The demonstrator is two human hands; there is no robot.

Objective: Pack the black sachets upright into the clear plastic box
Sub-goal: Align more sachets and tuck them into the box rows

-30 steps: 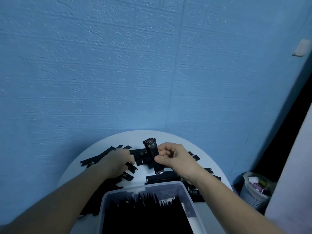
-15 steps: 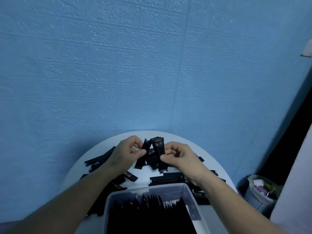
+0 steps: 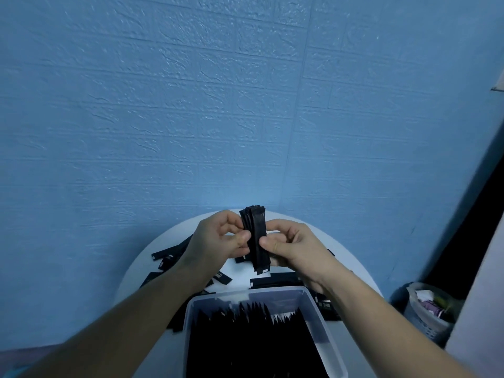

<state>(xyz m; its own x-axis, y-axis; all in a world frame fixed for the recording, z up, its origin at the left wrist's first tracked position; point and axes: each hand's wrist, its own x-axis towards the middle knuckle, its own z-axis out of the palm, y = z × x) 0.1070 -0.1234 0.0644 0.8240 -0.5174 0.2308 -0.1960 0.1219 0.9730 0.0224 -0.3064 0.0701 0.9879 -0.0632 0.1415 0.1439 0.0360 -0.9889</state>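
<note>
An upright stack of black sachets (image 3: 256, 236) is held above the round white table (image 3: 351, 268). My left hand (image 3: 218, 241) pinches the stack from the left side and my right hand (image 3: 291, 244) pinches it from the right. Loose black sachets (image 3: 169, 257) lie scattered on the table behind and under my hands. The clear plastic box (image 3: 321, 323) stands at the table's near edge, filled with several black sachets standing upright (image 3: 253, 342).
A blue textured wall rises right behind the table. A small bin with rubbish (image 3: 428, 309) stands on the floor at the right. A pale surface edge runs along the far right of the view.
My left hand lifted a sachet off the table and brought it against the stack in my right hand. Both hands now hold the stack together, slightly higher.
</note>
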